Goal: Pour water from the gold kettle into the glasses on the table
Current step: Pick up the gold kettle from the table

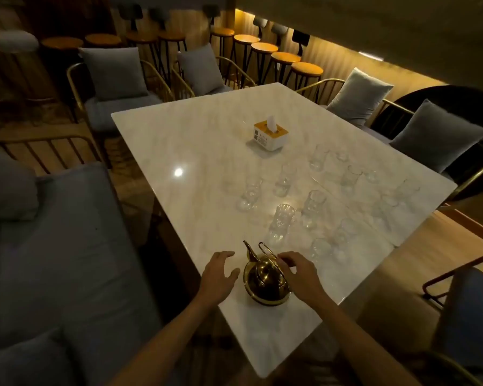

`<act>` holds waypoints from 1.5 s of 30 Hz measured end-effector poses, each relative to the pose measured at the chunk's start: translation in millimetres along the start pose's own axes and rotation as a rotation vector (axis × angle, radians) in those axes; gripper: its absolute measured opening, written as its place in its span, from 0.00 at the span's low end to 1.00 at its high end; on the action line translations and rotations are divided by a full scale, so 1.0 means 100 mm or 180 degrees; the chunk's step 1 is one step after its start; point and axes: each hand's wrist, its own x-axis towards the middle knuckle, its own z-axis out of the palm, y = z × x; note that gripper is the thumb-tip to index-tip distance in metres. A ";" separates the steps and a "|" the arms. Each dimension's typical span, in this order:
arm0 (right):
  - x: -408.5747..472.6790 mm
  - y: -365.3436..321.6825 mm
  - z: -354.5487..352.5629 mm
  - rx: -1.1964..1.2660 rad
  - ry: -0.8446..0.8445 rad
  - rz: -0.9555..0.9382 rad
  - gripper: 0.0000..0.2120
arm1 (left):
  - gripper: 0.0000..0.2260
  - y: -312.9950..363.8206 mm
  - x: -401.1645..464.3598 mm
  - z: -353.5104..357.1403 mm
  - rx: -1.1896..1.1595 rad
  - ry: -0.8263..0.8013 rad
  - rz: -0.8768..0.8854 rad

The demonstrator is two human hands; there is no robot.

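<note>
Gold kettle (266, 280) sits low centre between spread hands; right hand (301, 274) (nearer) touches its handle, left hand (219, 274) beside

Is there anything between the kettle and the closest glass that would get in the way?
Nothing visible does. The gold kettle sits just short of the nearest glass, with only bare table between them. The right hand is already at its handle.

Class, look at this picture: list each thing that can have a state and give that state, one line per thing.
gold kettle: upright on the table, lid on, handle raised.
glasses: upright on the marble table; contents too faint to tell.
tissue box: upright, a tissue sticking out of the top.
left hand: open, beside the kettle, not gripping.
right hand: open, fingers at the handle, not closed on it.
</note>
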 end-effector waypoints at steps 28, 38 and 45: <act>0.12 0.03 0.19 0.1162 0.0001 0.0217 0.13 | 0.37 -0.16 0.18 0.92 -0.0260 -0.0415 -0.0513; 0.14 0.08 0.37 0.0865 0.0160 0.0301 0.12 | 0.40 -0.36 0.29 0.99 -0.0540 -0.0533 -0.0598; 0.21 0.03 0.48 0.0932 0.0714 0.0563 0.09 | 0.32 -0.41 0.47 0.89 -0.1379 -0.0909 -0.0987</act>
